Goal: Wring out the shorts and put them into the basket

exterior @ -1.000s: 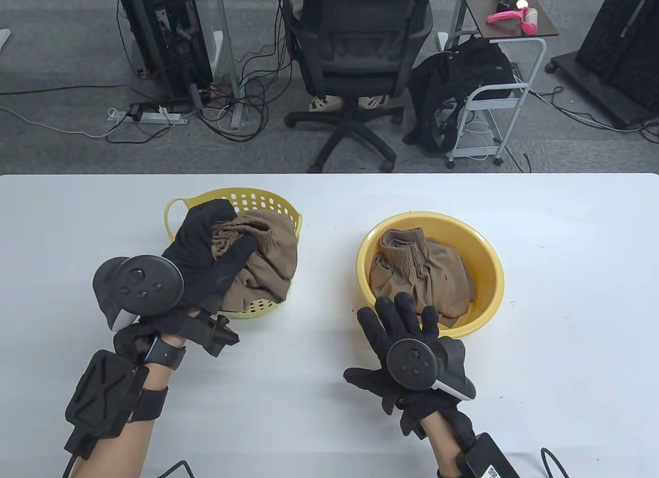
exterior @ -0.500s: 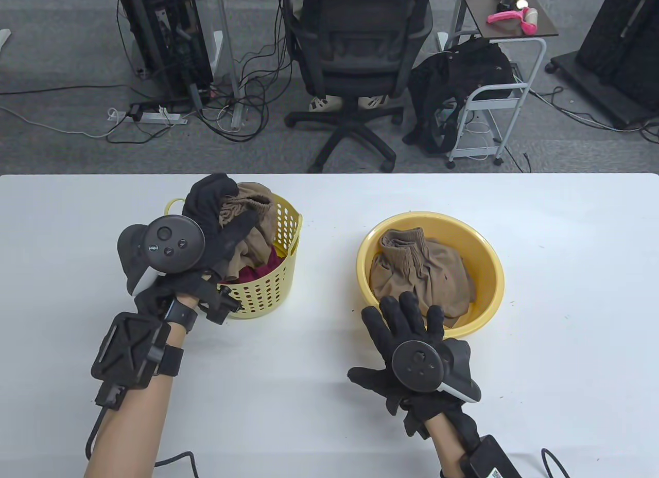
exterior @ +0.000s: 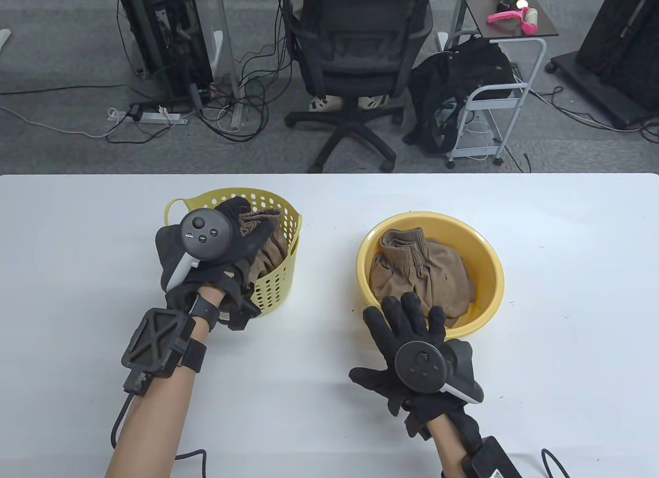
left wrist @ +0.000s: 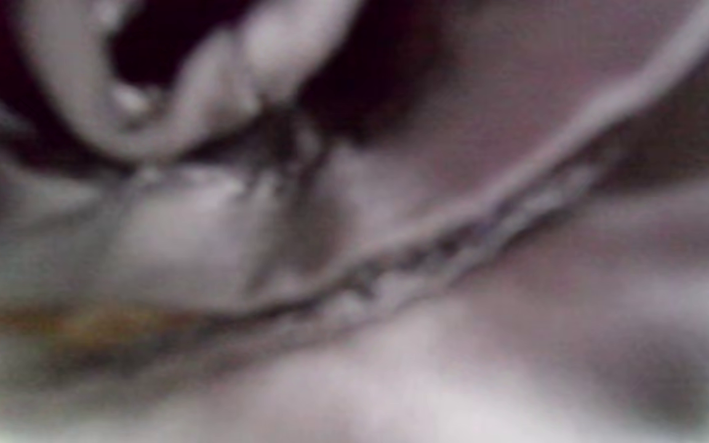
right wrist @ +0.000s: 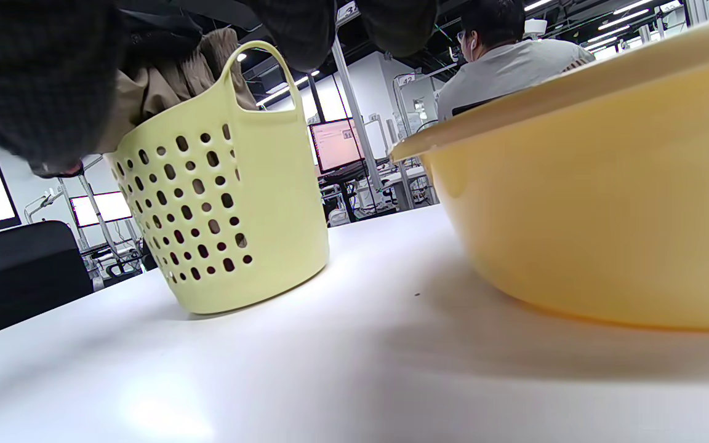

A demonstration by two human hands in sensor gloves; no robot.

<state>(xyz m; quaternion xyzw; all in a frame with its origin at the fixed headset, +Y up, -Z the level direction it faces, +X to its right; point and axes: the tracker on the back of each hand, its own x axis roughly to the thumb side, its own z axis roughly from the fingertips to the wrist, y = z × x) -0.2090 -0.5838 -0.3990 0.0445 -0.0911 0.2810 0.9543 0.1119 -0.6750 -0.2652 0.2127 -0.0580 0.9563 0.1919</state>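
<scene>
The white table (exterior: 540,272) carries everything. On its right side stands a yellow basin (exterior: 486,251) with one pair of brown shorts (exterior: 427,277) lying crumpled inside it. On the left side stands the pale yellow perforated basket (exterior: 280,280), and a second pair of brown shorts (exterior: 267,241) is pushed down into it, with its gathered waistband near the far rim.

The left hand (exterior: 226,241) reaches into the basket from the near side, the forearm coming up from the bottom edge. Its fingers are curled around the second pair of shorts and grip the cloth, and the tracker on its back faces up. The right hand (exterior: 406,323) lies with fingers straight and spread, palm down, at the near rim of the basin. The fingertips (exterior: 412,300) reach over the rim toward the shorts there; whether they touch the cloth I cannot tell. It holds nothing.

The left wrist view is filled with blurred brown fabric and a seam, very close, with a dark red patch at the top left. The right wrist view is low on the table: it shows the basket's side wall and handle (right wrist: 256,67), brown cloth rising above the rim, the basin's outer wall close at right, and a person (right wrist: 508,61) seated far behind.
</scene>
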